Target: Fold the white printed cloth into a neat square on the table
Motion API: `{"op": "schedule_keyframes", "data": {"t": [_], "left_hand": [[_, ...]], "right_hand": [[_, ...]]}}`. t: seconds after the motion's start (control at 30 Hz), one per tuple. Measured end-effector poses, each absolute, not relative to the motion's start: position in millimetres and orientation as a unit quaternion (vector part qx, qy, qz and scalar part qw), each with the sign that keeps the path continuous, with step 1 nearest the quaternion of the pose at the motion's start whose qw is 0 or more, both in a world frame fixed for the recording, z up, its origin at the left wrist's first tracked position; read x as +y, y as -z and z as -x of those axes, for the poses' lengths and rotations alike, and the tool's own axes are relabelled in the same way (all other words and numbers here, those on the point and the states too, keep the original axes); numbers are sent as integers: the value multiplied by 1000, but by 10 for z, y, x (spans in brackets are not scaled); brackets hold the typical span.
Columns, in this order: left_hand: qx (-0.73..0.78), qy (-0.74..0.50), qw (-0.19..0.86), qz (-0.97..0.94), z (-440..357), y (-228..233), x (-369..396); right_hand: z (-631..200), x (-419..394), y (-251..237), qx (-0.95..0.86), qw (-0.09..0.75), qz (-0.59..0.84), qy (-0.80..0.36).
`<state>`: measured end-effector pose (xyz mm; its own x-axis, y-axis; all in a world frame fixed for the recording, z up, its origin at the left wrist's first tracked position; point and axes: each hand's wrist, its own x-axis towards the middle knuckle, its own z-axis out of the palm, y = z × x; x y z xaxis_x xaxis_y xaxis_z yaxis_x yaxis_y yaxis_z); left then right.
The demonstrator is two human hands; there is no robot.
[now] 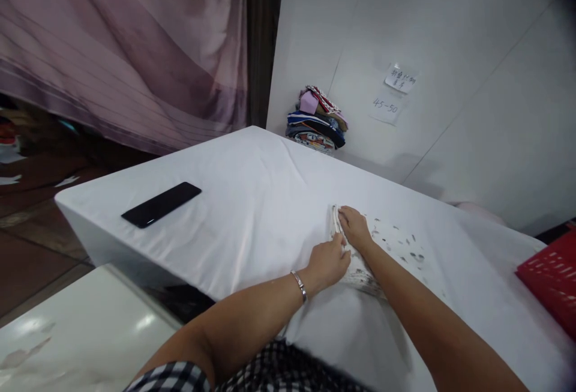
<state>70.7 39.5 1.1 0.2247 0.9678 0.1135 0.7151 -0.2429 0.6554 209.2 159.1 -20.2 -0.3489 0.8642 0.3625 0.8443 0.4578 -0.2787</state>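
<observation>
Your left hand point(327, 263) and right hand point(355, 228) both pinch a folded cloth point(360, 269), apparently closed on its left edge; its length runs away from you.

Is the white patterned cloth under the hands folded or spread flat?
Partly folded: both hands, left hand and right hand, press a doubled edge of the cloth.

White-clothed table point(252, 200) with phone point(161, 204), patterned cloth point(396, 245), folded stack point(317, 120)
</observation>
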Motion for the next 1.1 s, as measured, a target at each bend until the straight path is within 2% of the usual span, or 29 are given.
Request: {"op": "schedule_keyframes", "data": {"t": [0.3,0.47,0.67,0.83,0.97,1.1], "left_hand": [[589,-217,235,-743,-672,7,332],[593,-208,229,-744,-672,35,326],[599,-212,221,-740,-677,73,337],[604,-226,244,-724,-662,56,332],[602,-250,278,-705,-653,12,328],[602,-265,293,-694,-645,-1,350]], "right_hand": [[-2088,1604,163,-824,232,516,-32],[-2107,1622,138,-814,238,524,-78],[-2091,1595,217,-821,230,519,-65],[-2133,1568,145,-793,280,513,-169],[-2321,1255,54,-779,318,492,-223],[-2632,693,-10,-820,253,474,-197]]}}
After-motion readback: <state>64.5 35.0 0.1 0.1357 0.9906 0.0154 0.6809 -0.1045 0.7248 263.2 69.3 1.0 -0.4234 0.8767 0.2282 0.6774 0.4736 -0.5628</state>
